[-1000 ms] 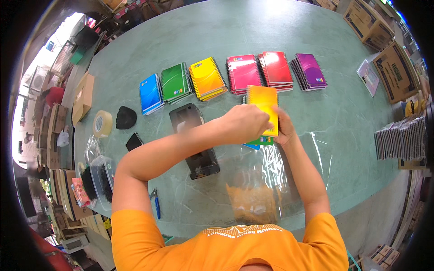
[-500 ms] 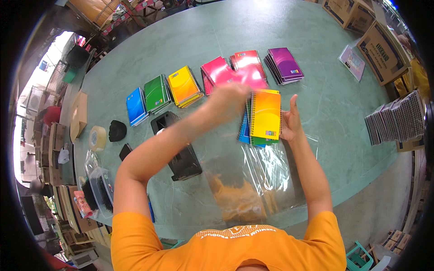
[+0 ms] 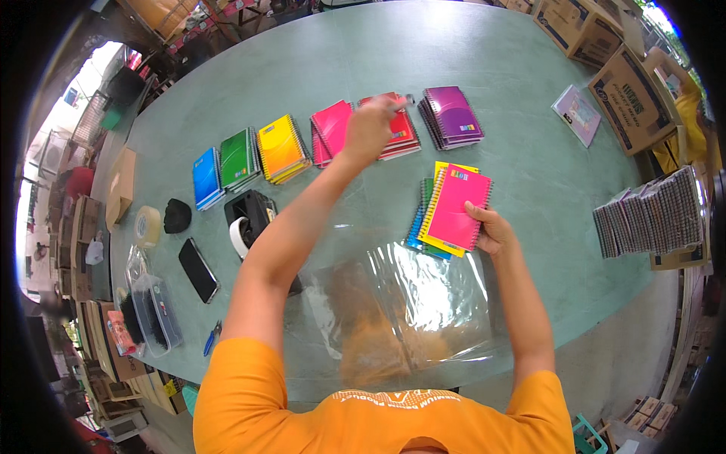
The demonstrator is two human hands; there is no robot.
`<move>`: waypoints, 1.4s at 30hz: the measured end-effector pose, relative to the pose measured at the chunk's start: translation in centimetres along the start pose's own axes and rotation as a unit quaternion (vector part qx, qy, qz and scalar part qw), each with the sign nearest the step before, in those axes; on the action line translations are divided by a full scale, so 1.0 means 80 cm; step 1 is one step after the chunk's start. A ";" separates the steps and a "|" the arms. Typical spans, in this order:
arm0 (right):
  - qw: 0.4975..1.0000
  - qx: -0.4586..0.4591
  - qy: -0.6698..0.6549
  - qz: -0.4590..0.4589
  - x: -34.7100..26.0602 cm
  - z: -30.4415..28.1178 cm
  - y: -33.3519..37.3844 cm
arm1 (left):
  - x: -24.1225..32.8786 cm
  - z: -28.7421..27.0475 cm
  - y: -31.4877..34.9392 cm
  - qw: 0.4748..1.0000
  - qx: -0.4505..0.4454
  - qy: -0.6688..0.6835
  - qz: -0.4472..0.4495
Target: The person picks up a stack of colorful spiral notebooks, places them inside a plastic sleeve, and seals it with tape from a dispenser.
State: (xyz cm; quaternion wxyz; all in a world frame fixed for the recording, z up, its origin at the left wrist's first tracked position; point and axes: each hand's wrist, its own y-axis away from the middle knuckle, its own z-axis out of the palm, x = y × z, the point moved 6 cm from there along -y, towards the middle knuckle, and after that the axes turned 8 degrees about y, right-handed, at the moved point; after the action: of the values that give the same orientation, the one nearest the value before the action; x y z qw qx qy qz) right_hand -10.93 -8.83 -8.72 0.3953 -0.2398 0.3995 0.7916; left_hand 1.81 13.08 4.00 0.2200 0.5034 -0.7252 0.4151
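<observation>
My right hand grips a fanned stack of small spiral notebooks, with its thumb on the pink notebook on top. Beneath it show the edges of a yellow notebook, a green and a blue one. My left hand reaches over the red notebooks in the row; its fingers are at their far edge, smeared by motion, so their grip is unclear. Left of that hand lie pink notebooks, partly covered by it. To its right is a purple stack. Clear plastic film lies nearest me.
Yellow, green and blue notebooks continue the row leftward. A black tape dispenser, phone, tape roll and plastic bin stand left. At right are a tall notebook stack and cartons.
A pink notebook now lies on top of the yellow one in my right hand's stack. My left hand has moved away from that stack to the red notebooks. The view has shifted slightly.
</observation>
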 end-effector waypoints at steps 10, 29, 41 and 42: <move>0.982 -0.144 -0.064 0.101 0.009 0.062 -0.019 | -0.036 0.007 0.039 0.975 -0.128 -0.180 0.032; 0.991 -0.084 -0.079 0.073 -0.034 -0.004 0.035 | 0.101 0.117 0.024 0.937 -0.313 0.026 0.152; 0.977 -0.012 -0.211 -0.039 -0.083 -0.076 0.043 | 0.177 0.180 0.067 0.920 -0.228 -0.157 0.276; 0.981 -0.022 -0.187 -0.032 -0.081 -0.077 0.042 | 0.183 0.187 0.073 0.928 -0.230 -0.119 0.268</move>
State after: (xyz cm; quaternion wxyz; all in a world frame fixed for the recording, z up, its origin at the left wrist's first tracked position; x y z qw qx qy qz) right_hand -9.58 -17.90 -6.21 0.4833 -0.1085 0.2931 0.8178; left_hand -7.85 -6.37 4.24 0.1226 0.2711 -0.9297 0.2172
